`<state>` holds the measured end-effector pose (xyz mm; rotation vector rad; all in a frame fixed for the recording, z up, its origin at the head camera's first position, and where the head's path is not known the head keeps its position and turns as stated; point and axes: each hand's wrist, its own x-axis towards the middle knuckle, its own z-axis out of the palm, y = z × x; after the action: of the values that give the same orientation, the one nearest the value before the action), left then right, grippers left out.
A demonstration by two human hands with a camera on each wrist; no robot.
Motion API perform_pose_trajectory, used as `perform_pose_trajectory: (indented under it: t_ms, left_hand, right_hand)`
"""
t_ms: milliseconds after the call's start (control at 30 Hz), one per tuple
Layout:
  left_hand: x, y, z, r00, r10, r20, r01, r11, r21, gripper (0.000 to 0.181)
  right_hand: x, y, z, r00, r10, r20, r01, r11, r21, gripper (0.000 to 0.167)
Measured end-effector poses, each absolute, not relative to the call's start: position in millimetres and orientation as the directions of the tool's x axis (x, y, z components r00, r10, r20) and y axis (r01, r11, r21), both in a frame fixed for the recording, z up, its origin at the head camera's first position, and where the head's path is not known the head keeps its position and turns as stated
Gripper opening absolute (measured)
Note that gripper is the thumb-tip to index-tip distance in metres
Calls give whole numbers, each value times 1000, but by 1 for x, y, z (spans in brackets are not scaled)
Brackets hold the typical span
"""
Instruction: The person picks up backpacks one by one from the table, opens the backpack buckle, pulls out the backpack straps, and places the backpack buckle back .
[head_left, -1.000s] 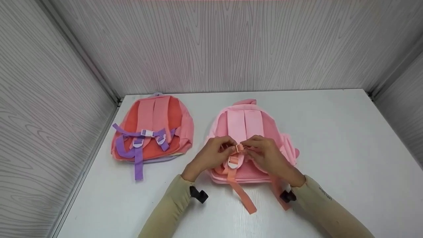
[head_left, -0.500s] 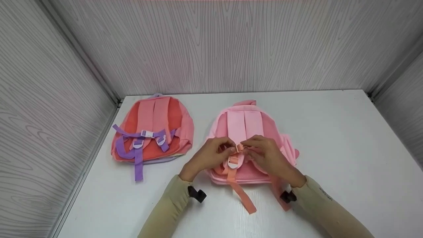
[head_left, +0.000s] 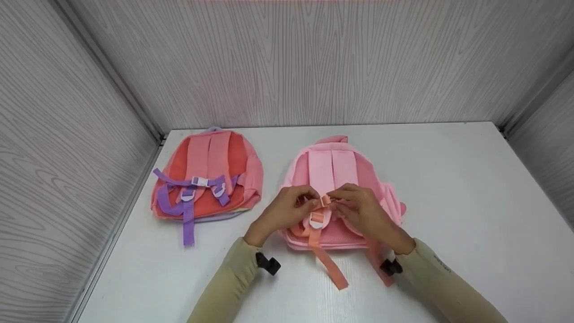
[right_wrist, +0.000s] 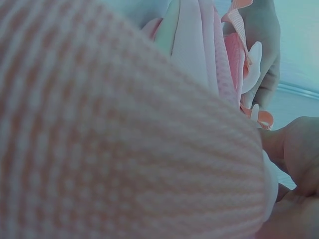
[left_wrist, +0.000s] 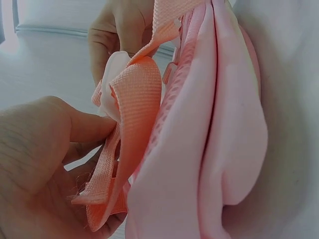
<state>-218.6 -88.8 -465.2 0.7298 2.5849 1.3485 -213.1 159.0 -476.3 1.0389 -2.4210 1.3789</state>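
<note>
A pink backpack (head_left: pixel 319 168) lies with its shoulder straps up on the white table. Over its middle, my left hand (head_left: pixel 283 210) pinches an orange webbing strap at a small buckle (head_left: pixel 325 200). From the other side my right hand (head_left: pixel 362 210) pinches the same strap by that buckle; its fingertips partly hide it. Just below sits a white strap adjuster (head_left: pixel 316 220), with an orange strap end (head_left: pixel 330 268) trailing onto the table. In the left wrist view the orange webbing (left_wrist: pixel 137 94) loops beside my thumb. Blurred webbing (right_wrist: pixel 124 139) covers much of the right wrist view.
To the left lies a coral backpack (head_left: pixel 208 154) with purple straps (head_left: pixel 188 224) and a white clip (head_left: pixel 199 181). Wood-grain panels (head_left: pixel 287 63) stand behind the table (head_left: pixel 462 193) and at both sides. A second orange strap end (head_left: pixel 380 269) hangs below my right wrist.
</note>
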Motion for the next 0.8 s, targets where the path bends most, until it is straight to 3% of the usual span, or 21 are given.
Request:
perform_pose_trajectory:
  t_ms: [367,800]
  left_hand:
    - [-217,-86,-466,-867,481,131,373,454,809,13]
    - [-219,-95,-460,-865,499,49,333,499,800,13]
  right_hand:
    - [-212,156,-478,-755,-495,431,-624,338,-704,29]
    - [-213,158,-478,-746,-489,453,-646,362,-672,32]
